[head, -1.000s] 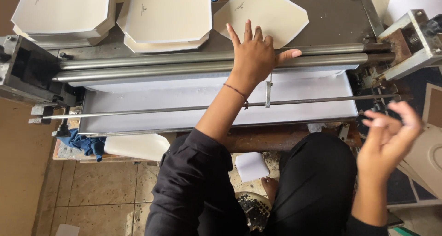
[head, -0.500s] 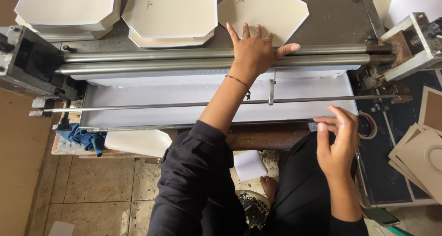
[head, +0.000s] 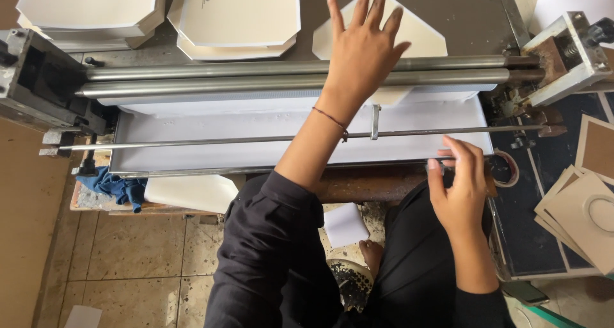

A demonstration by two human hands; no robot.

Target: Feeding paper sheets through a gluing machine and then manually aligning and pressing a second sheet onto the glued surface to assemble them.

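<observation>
Head view, starting at the far left: a dark metal end block carries the 2 steel rollers of the machine, and beyond them sit 2 stacks of cream die-cut cards, the second stack just beside the first. Below the rollers a white feed sheet lies flat under a thin guide rod, and a blue rag hangs near the machine's lower left corner, above the tiled floor.

My left hand reaches over the rollers with fingers spread wide and flat, gripping nothing; its fingertips lie over a single cream card on the grey plate past the rollers, though I cannot tell if they press it. My right hand is at the near right edge of the feed sheet, fingers loosely curled at the tray's rim; whether it pinches anything I cannot tell.

On the far right lie loose brown boards with a round cut-out. I judge the job well begun: 2 stacks done, 1 card out, more boards waiting
</observation>
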